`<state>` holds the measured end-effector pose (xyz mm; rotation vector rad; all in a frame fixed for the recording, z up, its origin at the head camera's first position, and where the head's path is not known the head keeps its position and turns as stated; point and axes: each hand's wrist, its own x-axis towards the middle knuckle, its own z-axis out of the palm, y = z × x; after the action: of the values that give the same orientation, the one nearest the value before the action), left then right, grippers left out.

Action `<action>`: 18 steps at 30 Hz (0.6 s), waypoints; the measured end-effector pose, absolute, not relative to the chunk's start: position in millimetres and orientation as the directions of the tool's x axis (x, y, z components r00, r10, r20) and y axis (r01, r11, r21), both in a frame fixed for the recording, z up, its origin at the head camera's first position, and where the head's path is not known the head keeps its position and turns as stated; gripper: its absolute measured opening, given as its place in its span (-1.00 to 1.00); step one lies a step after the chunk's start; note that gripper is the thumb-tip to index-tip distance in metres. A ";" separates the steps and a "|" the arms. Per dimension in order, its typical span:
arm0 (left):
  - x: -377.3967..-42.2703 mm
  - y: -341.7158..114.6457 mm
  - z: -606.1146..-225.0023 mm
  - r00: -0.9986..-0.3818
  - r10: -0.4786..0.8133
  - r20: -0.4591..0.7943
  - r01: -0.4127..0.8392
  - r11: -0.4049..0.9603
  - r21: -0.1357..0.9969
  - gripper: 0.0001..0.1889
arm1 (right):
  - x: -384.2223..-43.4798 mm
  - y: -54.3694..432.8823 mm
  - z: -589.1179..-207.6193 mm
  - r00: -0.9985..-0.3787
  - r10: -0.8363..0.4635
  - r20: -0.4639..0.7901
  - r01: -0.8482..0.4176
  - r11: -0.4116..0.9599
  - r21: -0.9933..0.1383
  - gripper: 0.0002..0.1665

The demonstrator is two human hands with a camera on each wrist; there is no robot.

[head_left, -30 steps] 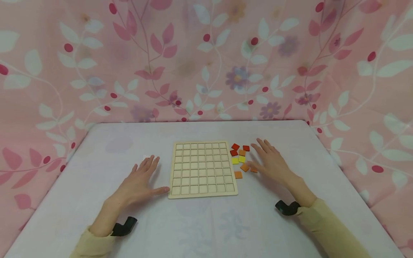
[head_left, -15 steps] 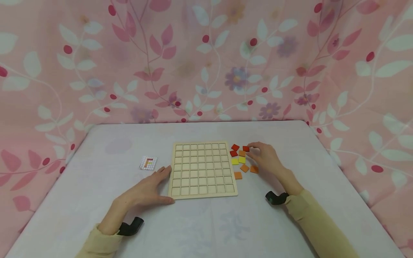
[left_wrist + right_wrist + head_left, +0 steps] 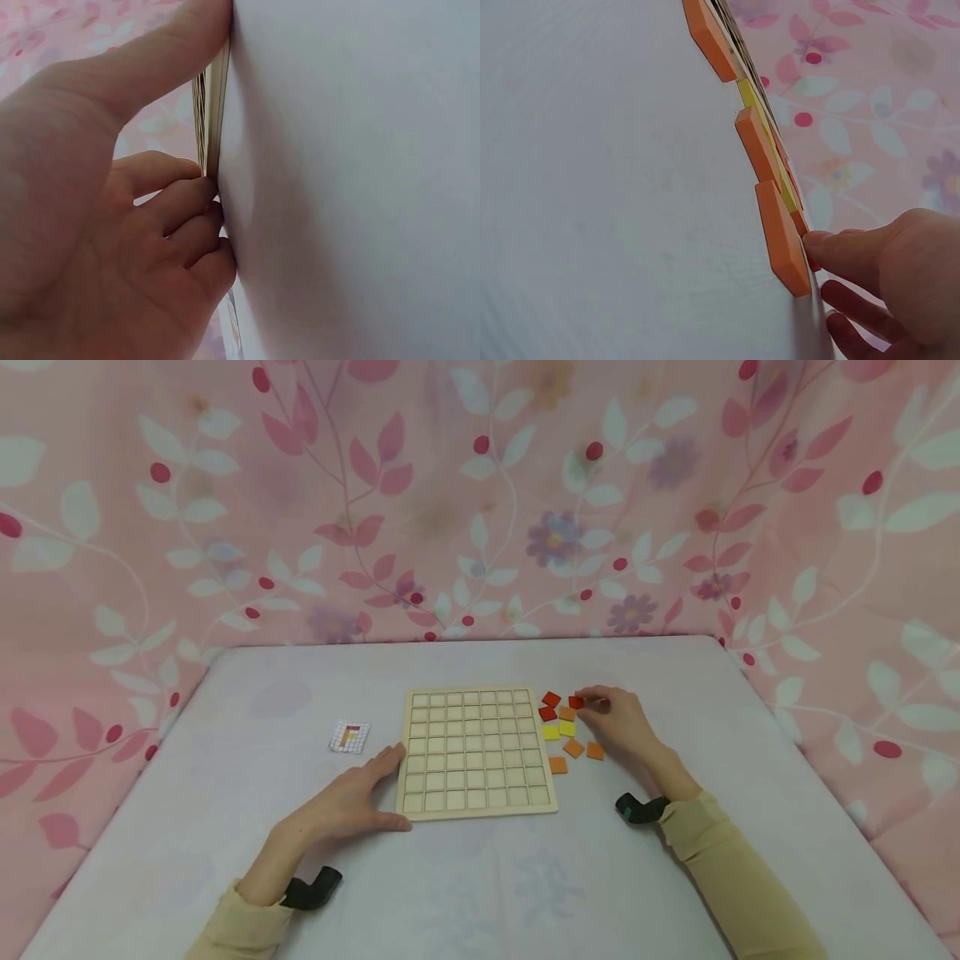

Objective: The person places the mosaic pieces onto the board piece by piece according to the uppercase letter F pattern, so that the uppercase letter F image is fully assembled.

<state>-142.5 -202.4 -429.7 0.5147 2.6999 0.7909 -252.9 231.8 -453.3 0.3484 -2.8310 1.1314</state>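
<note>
A pale wooden board [image 3: 478, 816] with a grid of square recesses lies on the table. My left hand [image 3: 348, 810] rests at its left side, fingers touching the edge and thumb by the near corner; the left wrist view shows the board's edge [image 3: 214, 120] against thumb and fingers. Right of the board lie small square tiles: red tiles [image 3: 548, 714], yellow tiles [image 3: 567, 727] and several orange tiles [image 3: 573, 748]. My right hand [image 3: 622, 720] pinches the farthest-right red tile [image 3: 575, 702] between thumb and fingertips. In the right wrist view orange tiles [image 3: 780, 236] partly hide that red tile.
A small card [image 3: 350, 737] with a printed grid and a red, orange and yellow pattern lies left of the board. White cloth covers the table [image 3: 480, 893]. A pink floral curtain [image 3: 450, 485] hangs behind it and at both sides.
My left hand has come from beside the board to its left edge, uncovering the card. My right hand has moved left, its spread fingers closing on the red tile.
</note>
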 end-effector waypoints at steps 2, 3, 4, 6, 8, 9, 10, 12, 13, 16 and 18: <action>-143.0 -202.5 -430.2 -0.899 0.406 -0.163 0.254 0.788 0.562 0.22 | -253.5 232.3 -453.9 -0.970 -0.181 0.159 -0.241 0.701 -0.671 -0.64; -143.0 -202.5 -430.4 -0.900 0.405 -0.164 0.252 0.788 0.561 0.22 | -253.7 232.5 -454.3 -0.970 -0.180 0.161 -0.242 0.701 -0.671 -0.65; -143.0 -202.6 -430.5 -0.900 0.405 -0.163 0.253 0.788 0.562 0.22 | -253.8 232.6 -454.7 -0.971 -0.177 0.163 -0.240 0.701 -0.671 -0.66; -142.8 -202.9 -430.7 -0.899 0.404 -0.166 0.251 0.789 0.560 0.22 | -254.0 232.6 -455.7 -0.972 -0.170 0.163 -0.236 0.702 -0.672 -0.68; -142.7 -203.1 -430.7 -0.900 0.404 -0.165 0.251 0.788 0.562 0.22 | -253.9 232.8 -456.5 -0.972 -0.163 0.168 -0.234 0.704 -0.671 -0.69; -142.7 -203.2 -430.7 -0.900 0.404 -0.165 0.251 0.788 0.562 0.22 | -253.8 232.9 -456.7 -0.972 -0.158 0.172 -0.233 0.703 -0.672 -0.68; -142.6 -203.3 -430.6 -0.900 0.404 -0.165 0.250 0.788 0.563 0.22 | -253.9 233.0 -457.0 -0.972 -0.153 0.177 -0.233 0.701 -0.674 -0.68; -142.6 -203.1 -430.3 -0.901 0.402 -0.164 0.248 0.787 0.565 0.22 | -254.0 233.5 -457.4 -0.972 -0.144 0.185 -0.233 0.697 -0.678 -0.66; -142.7 -203.0 -430.3 -0.901 0.401 -0.164 0.247 0.787 0.565 0.22 | -254.1 233.8 -457.5 -0.972 -0.140 0.188 -0.232 0.695 -0.681 -0.66; -143.2 -202.7 -431.0 -0.902 0.399 -0.165 0.246 0.790 0.562 0.23 | -254.7 234.8 -458.2 -0.971 -0.130 0.202 -0.234 0.698 -0.677 -0.66; -143.8 -202.3 -432.0 -0.902 0.401 -0.159 0.252 0.789 0.559 0.23 | -255.0 235.3 -458.4 -0.969 -0.125 0.214 -0.238 0.711 -0.662 -0.66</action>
<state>-143.8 -202.3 -432.0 0.5054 2.7111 0.7922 -255.0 235.3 -458.4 0.2943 -2.7621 1.0998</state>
